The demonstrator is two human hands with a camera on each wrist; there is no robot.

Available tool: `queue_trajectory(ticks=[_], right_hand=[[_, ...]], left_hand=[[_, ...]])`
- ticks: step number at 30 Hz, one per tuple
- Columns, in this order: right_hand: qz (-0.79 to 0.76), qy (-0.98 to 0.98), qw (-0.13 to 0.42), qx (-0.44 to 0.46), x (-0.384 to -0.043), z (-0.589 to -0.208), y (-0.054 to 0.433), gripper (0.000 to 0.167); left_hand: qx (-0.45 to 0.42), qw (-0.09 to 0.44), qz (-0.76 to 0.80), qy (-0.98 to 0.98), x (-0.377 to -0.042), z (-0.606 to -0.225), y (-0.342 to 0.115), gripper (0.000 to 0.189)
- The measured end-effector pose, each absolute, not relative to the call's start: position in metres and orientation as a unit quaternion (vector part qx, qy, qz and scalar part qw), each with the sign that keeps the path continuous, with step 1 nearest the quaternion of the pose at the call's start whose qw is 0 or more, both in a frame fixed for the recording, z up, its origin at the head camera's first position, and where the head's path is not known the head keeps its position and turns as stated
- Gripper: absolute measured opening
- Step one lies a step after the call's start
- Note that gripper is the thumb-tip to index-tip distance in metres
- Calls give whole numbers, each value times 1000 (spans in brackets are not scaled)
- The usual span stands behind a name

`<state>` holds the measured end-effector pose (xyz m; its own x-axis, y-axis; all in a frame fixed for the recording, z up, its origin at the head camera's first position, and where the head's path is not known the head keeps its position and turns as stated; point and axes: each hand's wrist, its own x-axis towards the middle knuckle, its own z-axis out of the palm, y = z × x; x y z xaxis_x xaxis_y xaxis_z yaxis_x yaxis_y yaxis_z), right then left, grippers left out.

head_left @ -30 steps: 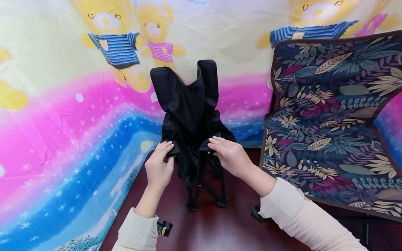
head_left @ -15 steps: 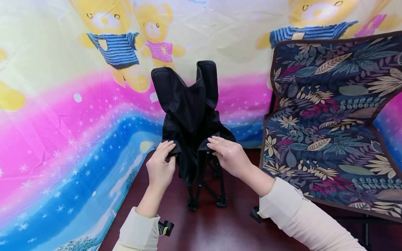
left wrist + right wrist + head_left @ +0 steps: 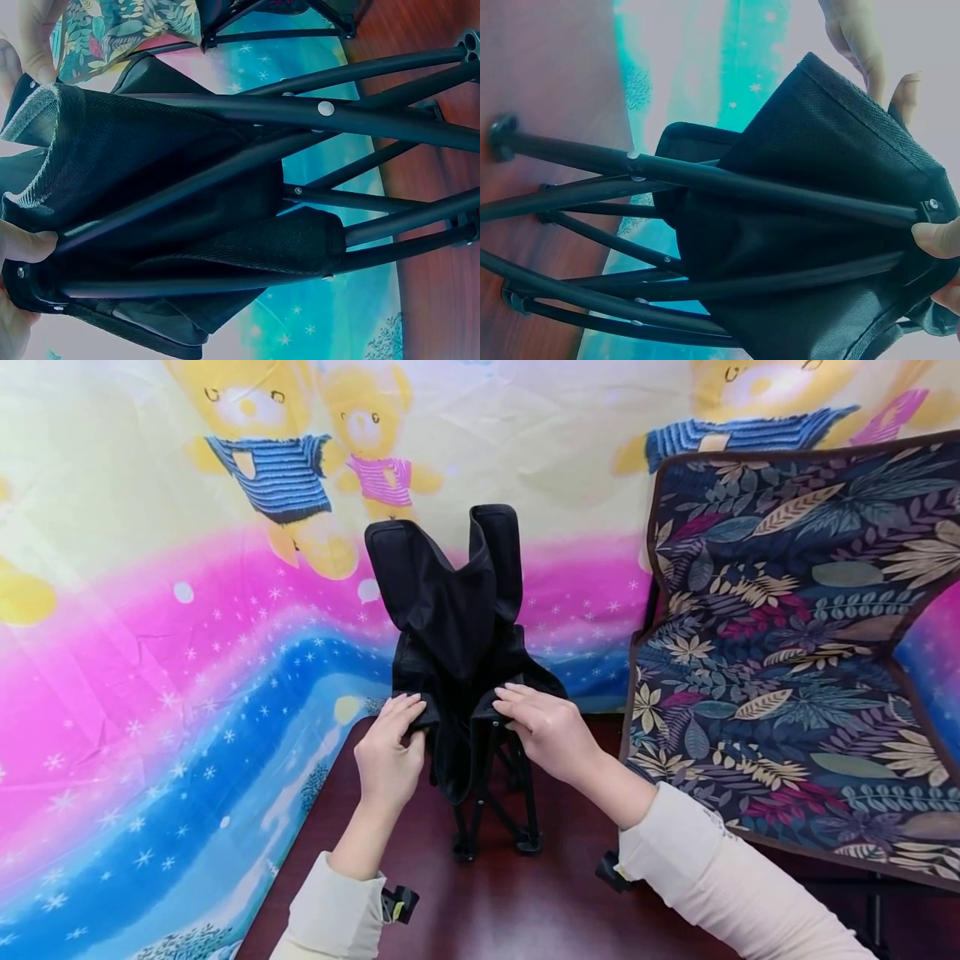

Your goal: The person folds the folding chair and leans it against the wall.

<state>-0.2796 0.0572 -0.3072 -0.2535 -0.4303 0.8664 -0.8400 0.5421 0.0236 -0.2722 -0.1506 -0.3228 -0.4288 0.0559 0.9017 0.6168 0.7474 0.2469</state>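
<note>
Left hand (image 3: 390, 758) and right hand (image 3: 553, 732) each pinch a front corner of the black folding chair (image 3: 450, 610), standing part-folded on the surface (image 3: 498, 906). Uneven pull could tip it; crossing legs (image 3: 300, 110) could nip fingers.

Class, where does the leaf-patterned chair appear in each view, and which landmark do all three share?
Head: the leaf-patterned chair fills much of the right side.
Left wrist: its patterned fabric, upper left.
Right wrist: not in it.
Shared landmark: the black folding chair.
</note>
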Motion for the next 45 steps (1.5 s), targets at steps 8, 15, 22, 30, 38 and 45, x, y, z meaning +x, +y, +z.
queue_trajectory(ticks=[8,15,22,30,38,45], right_hand=[[234,-757,445,418,-280,-306,56,32],[244,-754,441,421,-280,-305,56,32],[249,-757,432,422,-280,-303,54,32],[260,-753,430,425,-282,-303,52,32],[274,-750,427,423,-282,-302,52,33],[276,-750,424,427,-283,-301,53,31]], left_hand=[[-220,496,-284,-791,-273,-322,-148,21],[-226,496,-285,-789,-272,-320,-146,22],[-227,493,-283,-791,-272,-319,-144,21],[-230,497,-292,-784,-273,-319,-142,23],[-235,494,-291,-785,-272,-318,-139,21],[-235,494,-290,-785,-273,-318,-137,21]])
